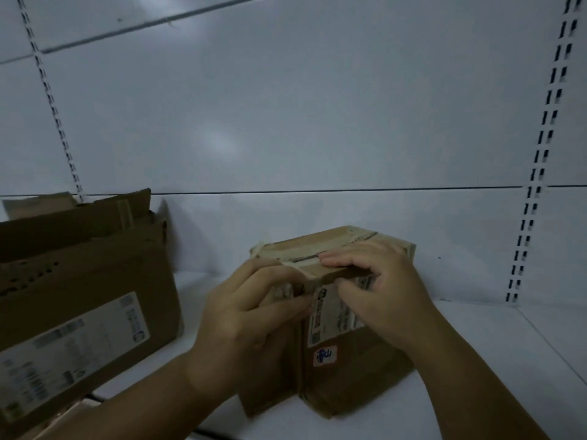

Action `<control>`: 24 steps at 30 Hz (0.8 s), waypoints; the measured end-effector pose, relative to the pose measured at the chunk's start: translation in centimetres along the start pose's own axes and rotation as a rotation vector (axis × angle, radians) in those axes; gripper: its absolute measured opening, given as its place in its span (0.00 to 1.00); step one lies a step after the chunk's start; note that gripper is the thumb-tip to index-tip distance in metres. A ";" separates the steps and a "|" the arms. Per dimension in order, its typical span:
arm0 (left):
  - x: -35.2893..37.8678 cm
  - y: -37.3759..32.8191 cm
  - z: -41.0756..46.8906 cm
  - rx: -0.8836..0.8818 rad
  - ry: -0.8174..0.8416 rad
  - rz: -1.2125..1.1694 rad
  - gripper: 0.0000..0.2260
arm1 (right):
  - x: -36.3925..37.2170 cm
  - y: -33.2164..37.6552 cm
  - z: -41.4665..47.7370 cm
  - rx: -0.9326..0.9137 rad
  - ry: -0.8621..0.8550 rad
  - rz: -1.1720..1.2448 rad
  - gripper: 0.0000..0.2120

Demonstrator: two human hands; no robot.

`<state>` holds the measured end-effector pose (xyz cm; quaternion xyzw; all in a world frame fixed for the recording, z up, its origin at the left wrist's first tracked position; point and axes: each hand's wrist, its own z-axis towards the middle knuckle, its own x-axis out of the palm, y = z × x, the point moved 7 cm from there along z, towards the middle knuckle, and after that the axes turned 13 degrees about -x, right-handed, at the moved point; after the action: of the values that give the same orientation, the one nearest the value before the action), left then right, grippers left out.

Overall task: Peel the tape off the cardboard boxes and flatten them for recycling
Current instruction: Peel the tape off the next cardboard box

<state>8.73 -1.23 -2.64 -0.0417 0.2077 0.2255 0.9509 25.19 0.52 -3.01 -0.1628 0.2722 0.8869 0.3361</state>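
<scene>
Small box: a small brown cardboard box (349, 369) stands upright on the white shelf (476, 344), top flaps closed; contents cannot be seen.
Orientation: one vertical corner of the small box faces the camera; the long axis of its top runs from near left to far right.
Tape: a pale tape strip (355, 238) lies along that long axis, its near end lifted and wrinkled at the near top corner.
Markings: a white printed shipping label (330, 315) is on the box's right-hand face, with a small orange-edged sticker (324, 356) below it.
Left hand (247, 315): fingers curled, thumb and forefinger pinching the loose tape end at the near top corner.
Right hand (381, 290): fingers laid over the top edge of the small box, thumb against the label face, gripping that edge.
Second container: a large brown cardboard box (95, 281) stands left of the small box, apart from it, flaps up and open; its inside is hidden.
Backdrop: a white back panel (286, 122) with a slotted upright (536, 173) stands behind the small box.
</scene>
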 end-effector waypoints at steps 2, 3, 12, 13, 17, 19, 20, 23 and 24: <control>-0.6 0.1 0.4 -0.066 -0.024 -0.067 0.02 | -0.1 0.1 0.1 -0.014 0.009 -0.023 0.16; -1.0 0.2 0.9 -0.112 -0.035 -0.089 0.03 | -0.1 0.0 0.1 -0.016 0.011 -0.024 0.16; -2.2 2.6 5.6 -0.364 0.180 -0.159 0.03 | -0.1 0.2 0.3 -0.034 -0.006 0.036 0.11; -2.2 3.2 6.0 -0.417 0.199 -0.187 0.03 | -0.1 0.2 0.4 -0.041 -0.009 0.061 0.10; -1.8 5.2 5.7 -0.641 0.191 -0.402 0.05 | -0.6 0.0 0.4 -0.051 -0.043 0.164 0.10; -1.1 5.1 4.7 -0.683 0.249 -0.475 0.09 | -0.8 -0.1 0.3 -0.037 -0.065 0.179 0.12; -0.9 4.8 4.2 -0.677 0.276 -0.492 0.14 | -0.9 -0.1 0.2 -0.028 -0.084 0.166 0.14; -1.2 4.6 3.2 -0.589 0.261 -0.475 0.25 | -1.1 -0.1 0.1 -0.023 -0.129 0.115 0.15; -1.1 5.1 2.5 -0.608 0.253 -0.498 0.28 | -1.2 0.0 0.1 -0.027 -0.135 0.116 0.14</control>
<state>6.52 3.33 0.20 -0.3972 0.2306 0.0325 0.8877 26.06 -0.02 -2.36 -0.0913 0.2459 0.9173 0.2996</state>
